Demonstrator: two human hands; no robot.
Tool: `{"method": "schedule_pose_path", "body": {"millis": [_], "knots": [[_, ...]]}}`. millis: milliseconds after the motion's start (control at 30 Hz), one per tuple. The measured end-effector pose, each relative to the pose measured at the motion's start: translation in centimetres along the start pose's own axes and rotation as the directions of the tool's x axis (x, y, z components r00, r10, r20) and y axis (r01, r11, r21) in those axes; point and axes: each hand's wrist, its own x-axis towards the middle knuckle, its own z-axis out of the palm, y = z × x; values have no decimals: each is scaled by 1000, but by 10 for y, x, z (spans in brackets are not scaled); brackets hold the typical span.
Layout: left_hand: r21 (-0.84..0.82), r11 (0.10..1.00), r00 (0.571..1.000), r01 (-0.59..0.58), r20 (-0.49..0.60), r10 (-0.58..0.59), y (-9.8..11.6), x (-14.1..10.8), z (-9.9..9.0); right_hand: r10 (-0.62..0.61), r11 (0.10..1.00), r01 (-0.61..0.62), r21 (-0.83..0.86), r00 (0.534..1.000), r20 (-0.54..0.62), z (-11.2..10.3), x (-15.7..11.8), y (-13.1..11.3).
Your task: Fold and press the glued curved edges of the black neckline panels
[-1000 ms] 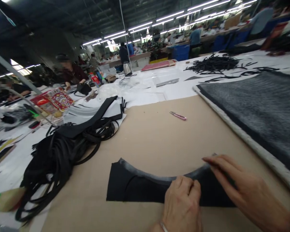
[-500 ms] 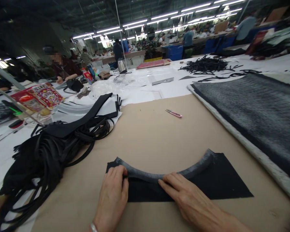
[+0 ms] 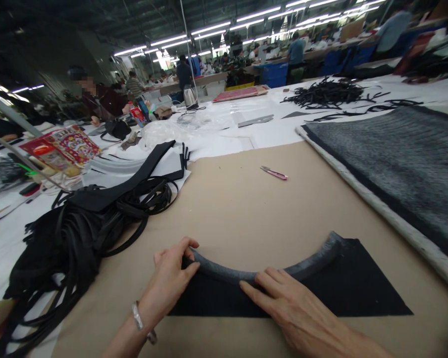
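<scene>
A black fabric piece (image 3: 362,293) with a deep curved edge lies in front of me. A grey, fuzzy-looking strip (image 3: 224,271) runs along that curve. My left hand (image 3: 173,271) is closed at the left end of the curve, forefinger and thumb around the edge there. That corner is hidden under the hand. Near the middle of the curve, my right hand (image 3: 283,298) rests with its thumb and fingertips slightly apart, pressing down on the strip and the black fabric.
Pink-handled thread snips (image 3: 275,173) lie on the brown paper (image 3: 224,199) beyond the fabric. Black straps (image 3: 70,248) and cut pieces pile up at left. A grey textile (image 3: 392,164) covers the right side. Black strips (image 3: 324,93) lie farther back. A person (image 3: 100,99) works across the table.
My left hand has lifted and turned, its forefinger now raised over the curve's left end. My right thumb has moved slightly away from the fingers. The view has shifted a little.
</scene>
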Motion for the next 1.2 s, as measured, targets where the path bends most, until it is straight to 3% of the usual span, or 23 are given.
{"method": "schedule_pose_path", "body": {"millis": [167, 567, 933, 1067, 1200], "knots": [[59, 998, 1000, 5, -13, -4, 2, 1, 1, -23, 998, 20, -65, 999, -44, 3, 3, 0], [108, 994, 997, 26, -79, -18, -6, 7, 13, -6, 999, 6, -46, 1000, 2, 6, 7, 5], [133, 990, 995, 36, -98, -23, -3, 6, 12, -107, 986, 84, -147, 982, -154, -1, 21, -10], [161, 986, 992, 46, -124, -26, -1, 3, 12, -114, 989, 105, -104, 990, -88, 9, 42, -23], [153, 984, 985, 90, -156, -66, -8, 5, 9, -134, 978, 106, -180, 978, -157, 27, 55, -29]]}}
